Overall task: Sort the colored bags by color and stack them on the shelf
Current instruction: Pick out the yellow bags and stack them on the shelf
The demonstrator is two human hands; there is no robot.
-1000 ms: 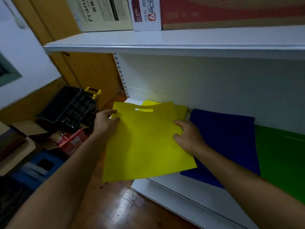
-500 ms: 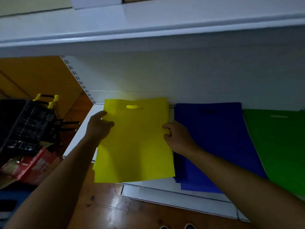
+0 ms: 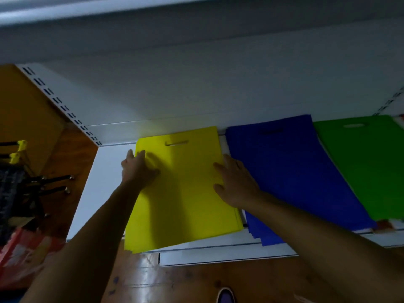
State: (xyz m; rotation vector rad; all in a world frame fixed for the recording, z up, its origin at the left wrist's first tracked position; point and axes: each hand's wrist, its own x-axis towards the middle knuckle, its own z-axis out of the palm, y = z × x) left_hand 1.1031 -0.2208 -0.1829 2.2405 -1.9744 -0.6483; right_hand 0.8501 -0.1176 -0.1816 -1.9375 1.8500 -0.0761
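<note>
From the head camera, the step in hand looked like squaring up the yellow bags [image 3: 185,193], a pile lying flat on the white shelf [image 3: 102,182] at its left end, its front edge hanging a little over the lip. The left hand [image 3: 137,169] lay on the pile's left edge and the right hand [image 3: 235,182] on its right edge, both with fingers stretched out and pressing, gripping nothing. Just to the right lay the blue bags [image 3: 295,171], their layered corners fanned at the front, and beyond them the green bags [image 3: 367,165].

The bags looked thin, matte and cloth-like, rectangular, each with a slot handle cut near the far end. As a judgement, the next move called for sliding the yellow pile back until it cleared the lip, with light, even pressure, since such limp sheets would likely skew or wrinkle.
</note>
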